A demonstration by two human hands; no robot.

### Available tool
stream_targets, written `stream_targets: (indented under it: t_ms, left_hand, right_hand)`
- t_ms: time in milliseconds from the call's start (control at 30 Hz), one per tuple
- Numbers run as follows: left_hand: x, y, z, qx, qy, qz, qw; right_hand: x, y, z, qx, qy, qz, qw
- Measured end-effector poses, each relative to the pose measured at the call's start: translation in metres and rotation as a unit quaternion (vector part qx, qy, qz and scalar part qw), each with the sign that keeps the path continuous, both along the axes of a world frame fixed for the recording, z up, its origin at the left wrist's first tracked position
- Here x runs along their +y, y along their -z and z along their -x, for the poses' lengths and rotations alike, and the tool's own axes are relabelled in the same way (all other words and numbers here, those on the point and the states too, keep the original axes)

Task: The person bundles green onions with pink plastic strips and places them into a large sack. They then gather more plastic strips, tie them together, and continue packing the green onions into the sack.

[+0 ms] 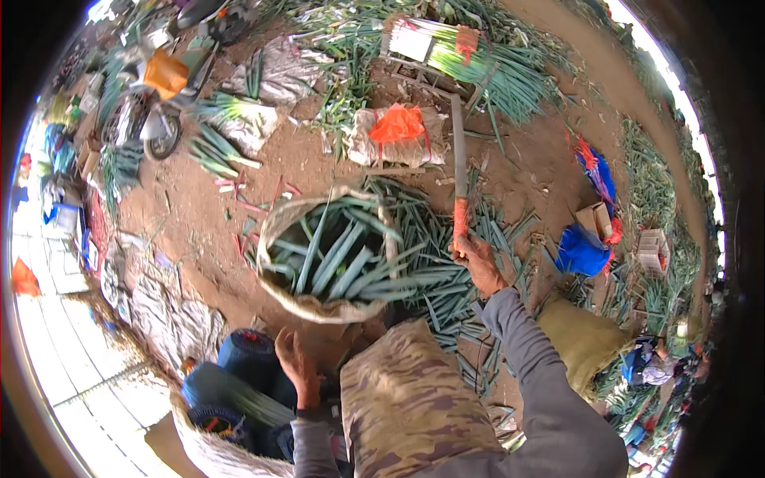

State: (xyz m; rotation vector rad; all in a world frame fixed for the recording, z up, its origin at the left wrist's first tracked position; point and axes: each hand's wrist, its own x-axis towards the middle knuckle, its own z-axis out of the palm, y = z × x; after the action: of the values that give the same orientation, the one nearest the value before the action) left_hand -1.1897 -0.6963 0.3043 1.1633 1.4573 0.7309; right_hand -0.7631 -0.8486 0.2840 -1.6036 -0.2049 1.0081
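My right hand [478,263] is closed around the orange-wrapped handle of a long, straight-bladed knife [460,151], its blade pointing away from me. My left hand [298,368] is raised with its fingers apart and nothing in it, just short of a wide sack [323,311] with a rolled rim. Cut green leek leaves [335,251] fill that sack, some sticking out over its right side. More cut leaves [446,279] lie heaped on the ground between the sack and my right hand.
Ahead, bundled leeks [454,52] rest on a low rack, with a folded sack under orange plastic [398,125] nearer. A stuffed sack [580,338] and blue bag [582,251] stand right. Blue-lidded containers [247,354] stand left; a motorcycle [159,127] is far left. A person [657,366] is far right.
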Motion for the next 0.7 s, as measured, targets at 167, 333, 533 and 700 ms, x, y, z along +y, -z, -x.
stream_targets:
  t_ms: [167, 333, 533, 700]
  left_hand:
    - [0.031, 0.042, 0.013, 0.035, -0.027, 0.0, 0.999]
    - [0.051, 0.046, -0.022, 0.085, -0.045, -0.03, 0.995]
    - [0.065, 0.046, -0.049, 0.018, 0.008, 0.028, 0.999]
    - [0.067, 0.044, -0.064, 0.063, -0.041, 0.034, 0.997]
  right_hand:
    - [0.048, 0.071, -0.064, 0.086, 0.017, -0.004, 0.996]
    - [0.079, 0.113, -0.1, 0.12, 0.049, 0.011, 0.991]
    - [0.094, 0.15, -0.122, 0.167, 0.034, -0.036, 0.985]
    - [0.136, 0.172, -0.142, 0.149, 0.022, 0.007, 0.989]
